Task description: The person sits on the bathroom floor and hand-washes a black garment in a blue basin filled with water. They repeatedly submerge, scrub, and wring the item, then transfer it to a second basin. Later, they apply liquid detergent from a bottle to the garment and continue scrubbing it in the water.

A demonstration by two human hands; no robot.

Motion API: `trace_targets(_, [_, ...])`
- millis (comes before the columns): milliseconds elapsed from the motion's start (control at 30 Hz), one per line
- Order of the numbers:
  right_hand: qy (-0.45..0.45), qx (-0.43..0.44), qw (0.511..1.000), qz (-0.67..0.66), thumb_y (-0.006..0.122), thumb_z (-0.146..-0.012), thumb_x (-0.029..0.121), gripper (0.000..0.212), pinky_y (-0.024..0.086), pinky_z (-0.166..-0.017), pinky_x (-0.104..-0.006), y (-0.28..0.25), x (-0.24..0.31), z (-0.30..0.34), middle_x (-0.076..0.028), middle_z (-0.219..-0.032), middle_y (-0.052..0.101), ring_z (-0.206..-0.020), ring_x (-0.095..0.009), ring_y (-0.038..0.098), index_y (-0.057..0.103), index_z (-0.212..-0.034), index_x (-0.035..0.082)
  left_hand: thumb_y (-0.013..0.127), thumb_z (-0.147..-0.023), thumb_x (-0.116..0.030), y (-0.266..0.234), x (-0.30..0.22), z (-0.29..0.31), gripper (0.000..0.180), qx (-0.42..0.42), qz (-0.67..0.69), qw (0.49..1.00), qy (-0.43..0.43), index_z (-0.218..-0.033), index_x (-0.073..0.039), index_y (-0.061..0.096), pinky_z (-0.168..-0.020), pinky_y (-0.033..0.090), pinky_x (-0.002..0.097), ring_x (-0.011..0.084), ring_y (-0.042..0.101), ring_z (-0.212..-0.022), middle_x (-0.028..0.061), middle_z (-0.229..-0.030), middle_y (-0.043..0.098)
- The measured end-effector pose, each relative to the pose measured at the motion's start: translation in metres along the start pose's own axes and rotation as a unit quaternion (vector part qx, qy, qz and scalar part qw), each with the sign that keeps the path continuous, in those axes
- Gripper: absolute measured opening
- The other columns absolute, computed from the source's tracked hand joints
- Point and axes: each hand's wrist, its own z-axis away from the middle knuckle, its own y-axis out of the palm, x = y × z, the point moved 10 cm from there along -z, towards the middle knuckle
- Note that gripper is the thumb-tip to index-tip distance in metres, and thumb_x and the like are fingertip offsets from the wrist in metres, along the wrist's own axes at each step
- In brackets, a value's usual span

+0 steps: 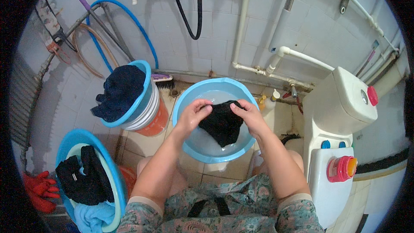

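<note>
A black piece of clothing hangs stretched between my two hands over a light blue basin of cloudy water. My left hand pinches its upper left corner between thumb and fingers. At the upper right corner, my right hand grips the cloth the same way. The garment's lower end reaches down to the water; whether it dips in, I cannot tell. Its exact kind does not show.
Dark blue clothing fills a blue basin on an orange-and-white bucket. Black clothes and a light blue towel lie in another tub. Red gloves, a brush, bottles and a toilet surround me.
</note>
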Motion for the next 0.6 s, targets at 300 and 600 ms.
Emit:
trace_targets(300, [0.001, 0.032, 0.989, -0.142, 0.053, -0.091, 0.023, 0.022, 0.041, -0.076, -0.0240, 0.021, 0.015, 0.009, 0.000, -0.088, 0.058, -0.082, -0.008, 0.051, 0.058, -0.099, 0.004, 0.059, -0.083, -0.015, 0.014, -0.003, 0.004, 0.017, -0.026, -0.169, 0.982, 0.077, -0.093, -0.002, 0.059, -0.072, 0.043, 0.0275, 0.0141, 0.053, -0.079, 0.0054, -0.087, 0.057])
trace_targets(600, [-0.018, 0.019, 0.999, -0.041, 0.054, -0.091, 0.023, 0.022, 0.044, -0.074, -0.0253, 0.004, 0.014, 0.002, 0.000, -0.087, 0.062, -0.079, -0.009, 0.055, 0.060, -0.098, 0.003, 0.049, -0.086, -0.011, -0.005, 0.021, 0.000, 0.013, -0.035, -0.028, 0.999, 0.020, -0.091, -0.002, 0.057, -0.076, 0.041, 0.0265, 0.0138, 0.053, -0.079, 0.0046, -0.087, 0.056])
